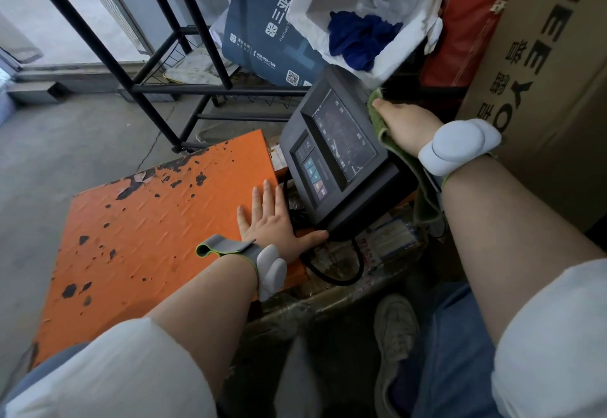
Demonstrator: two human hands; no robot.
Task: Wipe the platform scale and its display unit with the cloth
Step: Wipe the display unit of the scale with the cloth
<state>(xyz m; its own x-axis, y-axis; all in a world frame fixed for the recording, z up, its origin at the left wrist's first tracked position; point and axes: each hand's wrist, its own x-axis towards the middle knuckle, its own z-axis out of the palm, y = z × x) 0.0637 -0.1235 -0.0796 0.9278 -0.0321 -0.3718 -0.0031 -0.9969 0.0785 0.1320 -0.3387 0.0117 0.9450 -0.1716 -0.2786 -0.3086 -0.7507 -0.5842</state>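
The orange platform scale [157, 220], its paint chipped in dark patches, lies on the floor in front of me. Its dark display unit [341, 154] stands tilted at the platform's right side. My left hand [272, 223] rests flat on the platform's right edge with straight fingers, and its thumb touches the display unit's lower corner. My right hand [405, 125] presses a green cloth [382, 128] against the display unit's right side. The cloth hangs down under my wrist. The fingers of that hand are hidden behind the unit.
A black metal rack [157, 66] stands behind the platform. A white foam box [394, 56] holding blue cloth sits above the display. A large cardboard box [542, 105] fills the right side. A black cable [345, 273] loops below the display. My shoe [394, 335] is near it.
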